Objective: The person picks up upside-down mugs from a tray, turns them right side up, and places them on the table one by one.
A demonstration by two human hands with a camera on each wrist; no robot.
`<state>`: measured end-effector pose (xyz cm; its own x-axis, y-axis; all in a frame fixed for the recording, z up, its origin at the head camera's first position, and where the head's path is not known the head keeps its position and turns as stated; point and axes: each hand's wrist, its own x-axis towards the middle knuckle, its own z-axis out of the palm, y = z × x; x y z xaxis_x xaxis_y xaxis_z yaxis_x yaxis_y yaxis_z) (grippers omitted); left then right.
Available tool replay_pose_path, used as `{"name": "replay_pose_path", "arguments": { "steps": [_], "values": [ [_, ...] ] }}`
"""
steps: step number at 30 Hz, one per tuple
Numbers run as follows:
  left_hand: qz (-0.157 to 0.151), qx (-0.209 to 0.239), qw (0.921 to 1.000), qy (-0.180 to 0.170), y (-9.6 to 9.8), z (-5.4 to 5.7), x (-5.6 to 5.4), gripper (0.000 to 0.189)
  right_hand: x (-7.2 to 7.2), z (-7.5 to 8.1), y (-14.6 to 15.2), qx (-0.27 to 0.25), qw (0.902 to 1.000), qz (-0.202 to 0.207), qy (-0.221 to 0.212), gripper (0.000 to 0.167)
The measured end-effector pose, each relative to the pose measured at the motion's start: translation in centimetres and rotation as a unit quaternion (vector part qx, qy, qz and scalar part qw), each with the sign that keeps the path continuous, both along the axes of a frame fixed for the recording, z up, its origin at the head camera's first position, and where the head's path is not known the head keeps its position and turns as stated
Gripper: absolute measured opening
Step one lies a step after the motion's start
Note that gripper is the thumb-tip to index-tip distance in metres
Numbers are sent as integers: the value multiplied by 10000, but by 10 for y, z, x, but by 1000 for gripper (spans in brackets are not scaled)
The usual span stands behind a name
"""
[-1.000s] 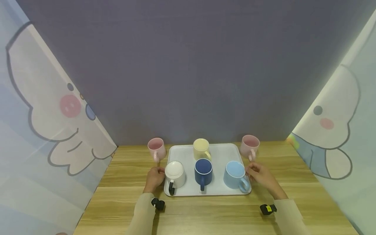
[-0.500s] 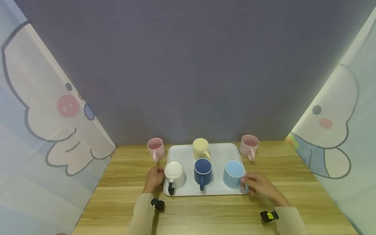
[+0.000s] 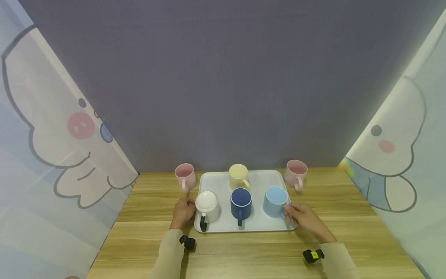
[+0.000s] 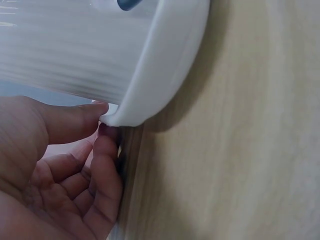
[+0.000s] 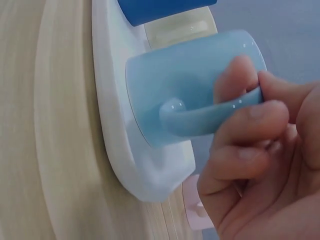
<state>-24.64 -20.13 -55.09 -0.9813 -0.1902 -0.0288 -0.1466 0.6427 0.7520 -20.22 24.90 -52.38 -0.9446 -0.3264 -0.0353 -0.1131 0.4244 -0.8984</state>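
Note:
A light blue mug [image 3: 275, 205] stands at the right end of a white tray [image 3: 256, 225]. With thumb and fingers, my right hand [image 3: 303, 219] pinches its handle [image 5: 210, 117], as the right wrist view shows up close. At the tray's left edge, my left hand [image 3: 184, 212] pinches the rim [image 4: 117, 117] between thumb and fingers. Beside that hand on the tray is a white mug [image 3: 209, 209] with a black part on its handle. A dark blue mug [image 3: 241, 205] sits mid-tray, and a pale yellow mug [image 3: 238, 178] behind it.
Two pink mugs stand on the wooden table: one pink mug [image 3: 186, 178] off the tray's back left corner, another pink mug [image 3: 295, 174] off its back right. A grey backdrop [image 3: 223, 97] rises behind the table [image 3: 244, 255], with patterned cloths at both sides.
My right hand came down from beside the tray's right edge and took hold of the light blue mug's handle. That mug has shifted slightly left and back. The left hand stays put.

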Motion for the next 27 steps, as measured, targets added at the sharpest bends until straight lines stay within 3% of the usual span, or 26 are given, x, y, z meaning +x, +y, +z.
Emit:
{"name": "replay_pose_path", "arguments": {
  "steps": [4, 9, 17, 27],
  "values": [
    [-2, -12, 10000, -7, -1, -1, 0, 18, -3, -1, -5, -108, 9996, -241, 61, 37],
    [27, 58, 10000, 16, 0, -1, 0, 20, -5, -2, -12, -292, 9969, -711, -175, 36],
    [9, 105, 9998, 179, 2, 1, 1, 19, -7, 1, -20, -63, 9900, -1386, -240, 40],
    [37, 59, 10000, -40, 0, -1, 0, 16, -13, 15, -27, 66, 9859, -1673, 14, 41]
  ]
}}
